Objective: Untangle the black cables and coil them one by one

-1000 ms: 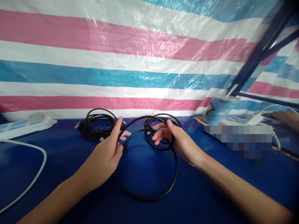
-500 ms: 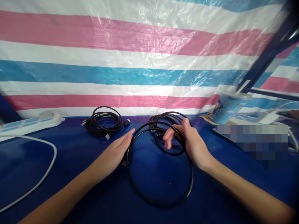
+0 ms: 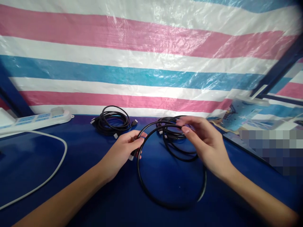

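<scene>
A black cable point(image 3: 165, 205) forms a large loop between my two hands above the blue table. My left hand point(image 3: 121, 149) is closed on the loop's left side, thumb on top. A metal-tipped connector point(image 3: 131, 156) pokes out beneath its fingers. My right hand point(image 3: 210, 146) pinches the top right of the loop between thumb and fingers, its other fingertips partly blurred. Smaller turns of cable hang below that pinch. Behind the loop lies a coiled black cable point(image 3: 163, 120), partly covered by my right hand. Another coiled black cable point(image 3: 112, 128) rests farther left, its connectors showing.
At the far left stands a white power strip point(image 3: 44, 119), with a white cord point(image 3: 63, 157) curving across the blue table point(image 3: 94, 151). A light-blue cup-like container point(image 3: 241, 113) is at the back right, near a blurred-out patch. Striped plastic sheeting point(image 3: 142, 75) hangs behind.
My left hand has gone from flat beside the loop to closed on the cable. My right hand has turned over and now pinches the loop's top. The view has shifted slightly.
</scene>
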`<action>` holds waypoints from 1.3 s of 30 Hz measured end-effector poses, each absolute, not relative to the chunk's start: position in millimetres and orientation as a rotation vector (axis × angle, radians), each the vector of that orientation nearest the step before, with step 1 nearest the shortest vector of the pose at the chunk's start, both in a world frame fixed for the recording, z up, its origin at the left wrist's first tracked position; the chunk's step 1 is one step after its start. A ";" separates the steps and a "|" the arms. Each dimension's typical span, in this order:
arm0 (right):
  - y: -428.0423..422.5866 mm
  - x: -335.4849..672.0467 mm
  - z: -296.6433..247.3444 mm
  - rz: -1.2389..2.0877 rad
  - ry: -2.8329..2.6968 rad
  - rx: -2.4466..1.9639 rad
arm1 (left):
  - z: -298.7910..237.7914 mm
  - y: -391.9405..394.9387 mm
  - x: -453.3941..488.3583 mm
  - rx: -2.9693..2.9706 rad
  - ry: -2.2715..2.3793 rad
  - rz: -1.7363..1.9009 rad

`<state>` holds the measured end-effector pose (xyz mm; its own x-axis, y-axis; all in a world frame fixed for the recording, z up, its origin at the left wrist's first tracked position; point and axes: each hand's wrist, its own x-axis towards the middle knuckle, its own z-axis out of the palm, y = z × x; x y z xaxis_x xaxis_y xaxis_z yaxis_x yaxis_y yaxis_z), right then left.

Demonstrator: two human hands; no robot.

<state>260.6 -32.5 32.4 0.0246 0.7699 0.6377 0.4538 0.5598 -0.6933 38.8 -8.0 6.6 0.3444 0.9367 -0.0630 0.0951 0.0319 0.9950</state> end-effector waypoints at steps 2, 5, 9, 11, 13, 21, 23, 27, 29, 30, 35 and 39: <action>-31.2 259.6 35.4 0.371 -1.502 -1.035 | 9.2 -11.6 38.6 1.494 1.110 0.896; -29.7 263.0 36.7 0.393 -1.568 -1.222 | 11.5 -19.8 39.7 1.812 1.188 1.066; -30.3 269.3 31.2 -0.147 -1.800 -1.338 | 11.3 -27.5 44.5 2.247 1.099 0.983; -32.5 269.8 29.0 -0.478 -1.912 -1.206 | 10.6 -28.3 46.3 2.261 1.066 0.822; -36.4 268.2 28.8 -0.732 -1.993 -1.046 | 10.2 -28.8 47.3 2.117 1.091 0.724; -47.7 253.9 34.1 -0.360 -2.002 -1.128 | 12.7 -34.4 51.4 1.160 1.030 0.371; -46.8 249.5 34.2 0.334 -1.830 -1.350 | 14.0 -29.8 51.9 1.022 0.965 0.539; -49.3 238.6 30.4 1.228 -1.523 -1.290 | 19.2 -21.1 52.3 0.815 0.872 1.009; -53.5 232.3 25.8 1.200 -1.659 -1.102 | 20.9 -24.5 56.6 0.716 0.817 1.101; -55.8 229.3 23.1 1.136 -1.769 -1.005 | 20.6 -28.5 60.3 0.668 0.793 1.100; -61.9 222.6 13.1 0.897 -2.072 -0.773 | 10.9 -51.1 79.5 0.513 0.737 0.883; -58.6 225.2 16.5 0.847 -2.015 -0.704 | 10.2 -50.5 79.3 0.606 0.653 0.838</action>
